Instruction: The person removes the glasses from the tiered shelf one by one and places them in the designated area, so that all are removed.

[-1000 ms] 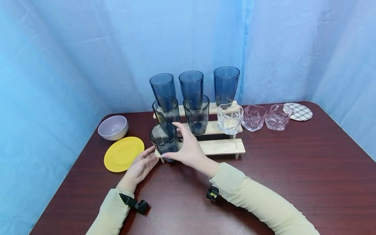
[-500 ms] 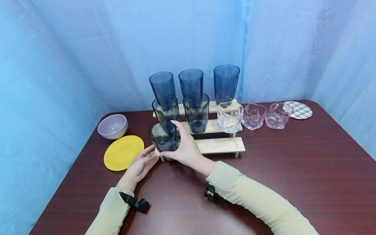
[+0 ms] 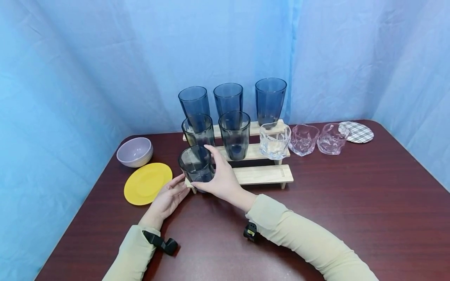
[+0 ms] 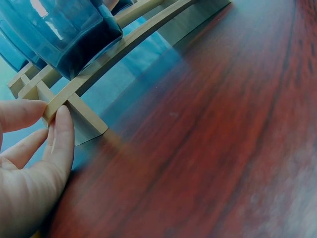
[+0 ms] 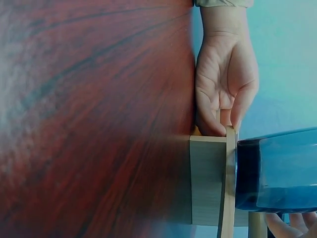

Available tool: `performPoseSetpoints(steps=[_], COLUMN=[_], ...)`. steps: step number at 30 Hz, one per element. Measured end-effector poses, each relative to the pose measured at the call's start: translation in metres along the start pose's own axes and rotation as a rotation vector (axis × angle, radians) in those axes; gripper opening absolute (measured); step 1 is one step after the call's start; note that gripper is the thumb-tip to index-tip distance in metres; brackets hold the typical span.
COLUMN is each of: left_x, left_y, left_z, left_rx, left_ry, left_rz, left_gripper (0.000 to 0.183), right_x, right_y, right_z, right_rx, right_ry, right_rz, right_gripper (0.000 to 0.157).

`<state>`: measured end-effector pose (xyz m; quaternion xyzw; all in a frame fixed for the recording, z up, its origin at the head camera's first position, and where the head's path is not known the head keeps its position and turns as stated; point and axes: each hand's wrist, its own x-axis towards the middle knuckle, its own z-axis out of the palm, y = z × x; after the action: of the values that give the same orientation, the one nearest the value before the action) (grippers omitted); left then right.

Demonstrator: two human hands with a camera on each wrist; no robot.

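Observation:
A blue-grey glass tumbler stands upright at the left end of the lowest shelf of a wooden tiered rack. My right hand grips it from the right, thumb in front and fingers behind. In the right wrist view the tumbler's base sits right at the shelf board. My left hand pinches the left end of that same shelf; the left wrist view has its thumb on one side of the board and a finger on the other.
Several more blue-grey tumblers stand on the upper shelves, beside a clear wavy glass. Two pinkish glasses and a checked coaster lie right of the rack. Left are a lilac bowl and a yellow plate.
My right wrist has shifted slightly left while keeping its grip on the tumbler. The left hand and the tumbler look unmoved; the whole head view has shifted a little.

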<state>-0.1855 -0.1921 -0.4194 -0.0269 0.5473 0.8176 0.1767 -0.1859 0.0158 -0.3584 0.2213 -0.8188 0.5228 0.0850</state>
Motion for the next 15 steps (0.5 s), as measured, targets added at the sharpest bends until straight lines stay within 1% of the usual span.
performPoseSetpoints(steps=[11,15], left_x=[-0.0037,-0.0032], left_y=[0.0009,0.0015], left_z=[0.0006,0.0013], left_rx=[0.003,0.009], left_ry=[-0.023,-0.012], left_rz=[0.021,0.014], left_gripper=[0.061,0.06], right_x=[0.0009,0.0001], right_y=[-0.0014,-0.0012], right_z=[0.001,-0.0008], right_rx=[0.032,0.04], right_ry=[-0.002,0.003], right_rz=[0.019,0.014], right_gripper=[0.094,0.094])
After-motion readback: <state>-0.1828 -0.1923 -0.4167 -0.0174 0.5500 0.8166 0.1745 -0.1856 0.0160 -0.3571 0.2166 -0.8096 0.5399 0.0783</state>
